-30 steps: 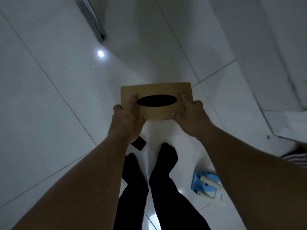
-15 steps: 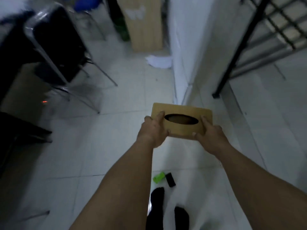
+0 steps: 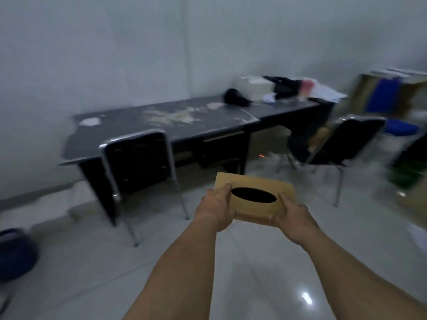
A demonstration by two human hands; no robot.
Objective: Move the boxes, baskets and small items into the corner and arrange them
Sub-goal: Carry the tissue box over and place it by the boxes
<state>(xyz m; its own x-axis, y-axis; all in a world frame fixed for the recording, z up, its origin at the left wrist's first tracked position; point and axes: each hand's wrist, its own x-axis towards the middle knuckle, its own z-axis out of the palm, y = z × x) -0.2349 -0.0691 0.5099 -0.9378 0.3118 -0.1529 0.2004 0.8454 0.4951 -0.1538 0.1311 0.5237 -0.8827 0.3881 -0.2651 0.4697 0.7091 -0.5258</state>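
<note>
Head view, frame motion-blurred.

Tissue box (image 3: pixel 258 184): tan, flat, dark oval slot on top. Held in the air at lower centre of frame, over white floor tiles (image 3: pixel 254 273), touching nothing else. Slightly tilted, its right end lower.

Left hand (image 3: pixel 217 211): clamped on the box's left end, thumb lying on the top face beside the slot. Right hand (image 3: pixel 293 218): clamped on the right end, thumb on top as well. The hands are apart, with the box between them.

Behind the box, mid-frame: dark desk (image 3: pixel 184 121) against a pale wall (image 3: pixel 115 54), its top stained with pale patches. Clutter piled at its far right end; items not identifiable. Black chrome-framed chair (image 3: pixel 138 162) in front of the desk at left. Second chair (image 3: pixel 342 144) at right.

Upper right: cardboard carton (image 3: pixel 362 93), blurred. Lower left edge: dark blue round object (image 3: pixel 13 255), type unclear.
</note>
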